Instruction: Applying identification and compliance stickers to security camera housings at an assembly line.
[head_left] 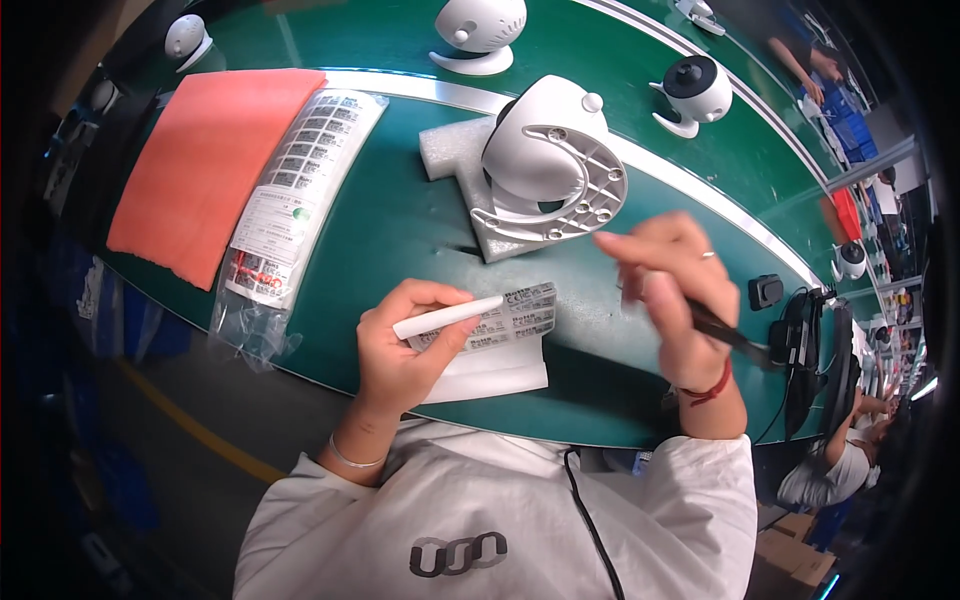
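Note:
My left hand (pixel 410 345) grips a sheet of silver-grey printed labels (pixel 518 318) between thumb and fingers, its white backing partly curled over. A loose white part of the sheet hangs below, near the table's front edge. To the right, my right hand (pixel 685 300) is raised and slightly blurred, its fingers around a slim dark tool (pixel 728 335) that sticks out toward the lower right; its exact kind is unclear. Beyond both hands, a white round-bodied device (pixel 545 150) lies tipped on a white foam block (pixel 488 215), with the ribbed underside of its curved base (pixel 590 205) facing me.
An orange foam sheet (pixel 200 170) and a plastic-bagged label pack (pixel 290 200) lie at left. Similar white devices (pixel 480 25) (pixel 695 92) stand on the green line behind a pale rail. A small black block (pixel 766 291) sits at right; co-workers appear at the far right.

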